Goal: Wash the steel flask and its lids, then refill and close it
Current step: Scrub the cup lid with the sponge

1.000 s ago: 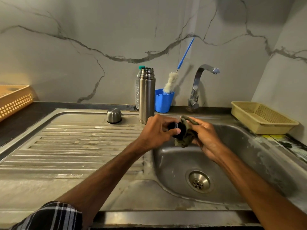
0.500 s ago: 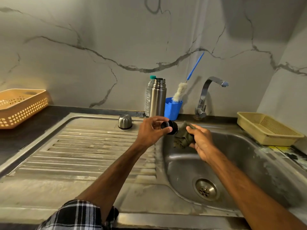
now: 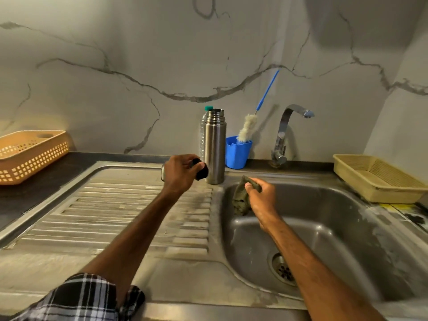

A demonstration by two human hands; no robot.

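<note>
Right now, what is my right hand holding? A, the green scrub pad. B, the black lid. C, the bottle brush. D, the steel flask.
A: the right hand grips the green scrub pad over the sink, while the black lid is pinched in the left hand.

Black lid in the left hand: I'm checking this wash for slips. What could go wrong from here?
The left hand holds the black lid right beside the open steel flask, which stands near the sink edge; a bump might tip it in. The lid, held at the fingertips, could also slip.
</note>
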